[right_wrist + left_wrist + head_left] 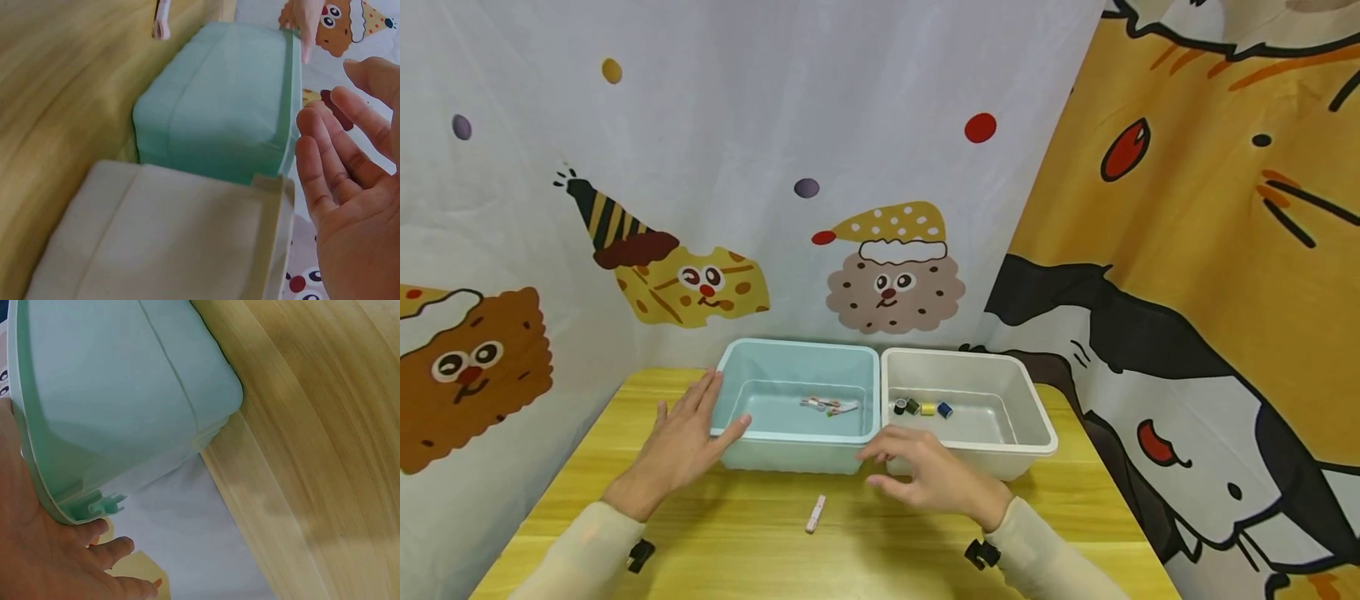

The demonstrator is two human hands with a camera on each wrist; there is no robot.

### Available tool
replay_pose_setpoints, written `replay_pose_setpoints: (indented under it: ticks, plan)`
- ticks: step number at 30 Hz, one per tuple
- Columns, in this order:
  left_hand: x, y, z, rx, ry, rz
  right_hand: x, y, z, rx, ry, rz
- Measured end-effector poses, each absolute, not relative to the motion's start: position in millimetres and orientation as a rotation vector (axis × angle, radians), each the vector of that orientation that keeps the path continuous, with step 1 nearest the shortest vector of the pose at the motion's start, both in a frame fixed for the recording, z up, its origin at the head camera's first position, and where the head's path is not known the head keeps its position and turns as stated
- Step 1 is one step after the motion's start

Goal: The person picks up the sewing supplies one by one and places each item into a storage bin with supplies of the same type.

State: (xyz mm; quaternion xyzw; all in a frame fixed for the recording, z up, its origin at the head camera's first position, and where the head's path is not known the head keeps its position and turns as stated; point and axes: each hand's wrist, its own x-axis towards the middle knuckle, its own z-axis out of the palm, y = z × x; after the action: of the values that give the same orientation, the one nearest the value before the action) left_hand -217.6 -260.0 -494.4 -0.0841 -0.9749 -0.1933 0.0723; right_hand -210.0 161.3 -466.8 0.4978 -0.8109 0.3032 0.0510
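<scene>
My left hand (683,442) rests on the left rim of a light blue plastic bin (797,454), thumb over the front corner and fingers extended. Just in front of the seam between that bin and a white bin (973,458), my right hand (917,471) hovers with loosely bent fingers and nothing in them. A slim pale pink and white bundle (816,514) lies on the table before the blue bin. Several small slender pieces (829,406) lie inside the blue bin. Thread spools (928,409) in black, dark green, yellow and blue sit in the white bin.
Both bins stand side by side at the back of a wood-grain table (737,542). Behind them hangs a white cloth (880,100) printed with cartoon snacks; another cartoon cloth (1210,208) hangs at the right.
</scene>
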Motion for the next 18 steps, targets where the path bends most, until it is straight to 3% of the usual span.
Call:
replay_pose_setpoints:
  ticks: [18]
  plan:
    - [-217, -261, -495, -0.249, -2.928, -0.591, -203, 140, -508, 1.592, -2.647, 0.872]
